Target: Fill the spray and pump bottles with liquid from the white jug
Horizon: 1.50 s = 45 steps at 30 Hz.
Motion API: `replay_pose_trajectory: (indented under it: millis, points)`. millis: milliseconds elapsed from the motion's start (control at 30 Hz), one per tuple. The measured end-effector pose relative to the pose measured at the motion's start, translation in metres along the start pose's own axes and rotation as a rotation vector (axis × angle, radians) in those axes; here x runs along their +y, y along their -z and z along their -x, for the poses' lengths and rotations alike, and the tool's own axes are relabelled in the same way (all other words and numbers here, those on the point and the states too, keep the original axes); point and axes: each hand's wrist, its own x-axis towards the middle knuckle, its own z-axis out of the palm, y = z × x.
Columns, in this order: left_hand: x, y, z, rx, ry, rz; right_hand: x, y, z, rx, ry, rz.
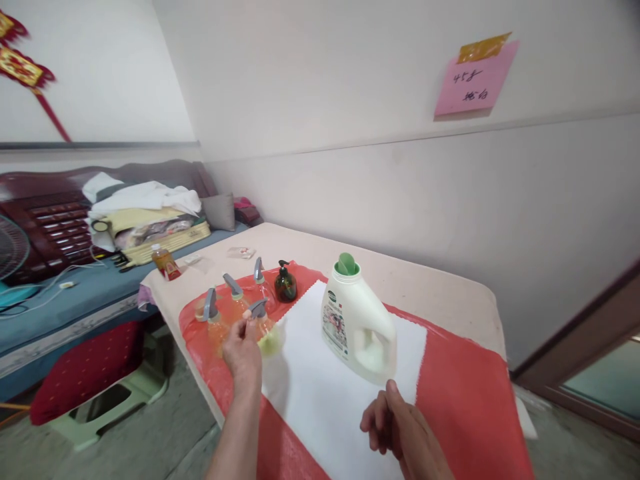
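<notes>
My left hand is closed around a small clear spray bottle with a grey trigger head and pale green liquid, at the left edge of a white cloth. Three more spray bottles with grey heads stand just behind it on the red mat. My right hand hovers over the white cloth with its fingers curled and nothing in them. It is a little in front of a large white detergent jug with a green cap. A dark green pump bottle stands behind the sprayers.
The table stands against a white wall. A small amber bottle and a clear wrapper lie near its far left corner. To the left are a bed with folded bedding, a fan and a red-cushioned stool.
</notes>
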Motion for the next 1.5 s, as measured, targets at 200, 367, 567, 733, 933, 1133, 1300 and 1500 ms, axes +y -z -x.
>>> replay_pose_trajectory:
  millis: [200, 367, 567, 733, 933, 1133, 1300, 1500]
  points:
    - [0.02, -0.002, 0.012, -0.087, 0.099, 0.165, 0.014, 0.004, -0.006, -0.017, -0.017, 0.064]
    - [0.03, -0.013, 0.03, -0.399, 0.249, 0.412, 0.033, 0.0, -0.014, 0.023, 0.089, 0.057]
    - [0.038, -0.024, 0.064, -0.666, 0.355, 0.537, 0.056, -0.01, -0.015, -0.136, 0.201, 0.015]
    - [0.038, -0.027, 0.086, -0.816, 0.411, 0.585, 0.054, -0.017, -0.01, -0.298, 0.243, -0.002]
    - [0.039, -0.027, 0.089, -0.779, 0.309, 0.399, 0.061, -0.02, -0.011, -0.153, 0.24, 0.066]
    - [0.049, -0.024, 0.093, -0.703, 0.167, 0.197, 0.063, -0.019, -0.011, -0.013, 0.182, 0.16]
    - [0.05, -0.017, 0.086, -0.767, 0.272, 0.404, 0.057, -0.018, -0.008, -0.113, 0.216, 0.13]
    - [0.048, -0.014, 0.073, -0.979, 0.515, 0.61, 0.028, -0.02, -0.001, -0.54, 0.1, -0.115]
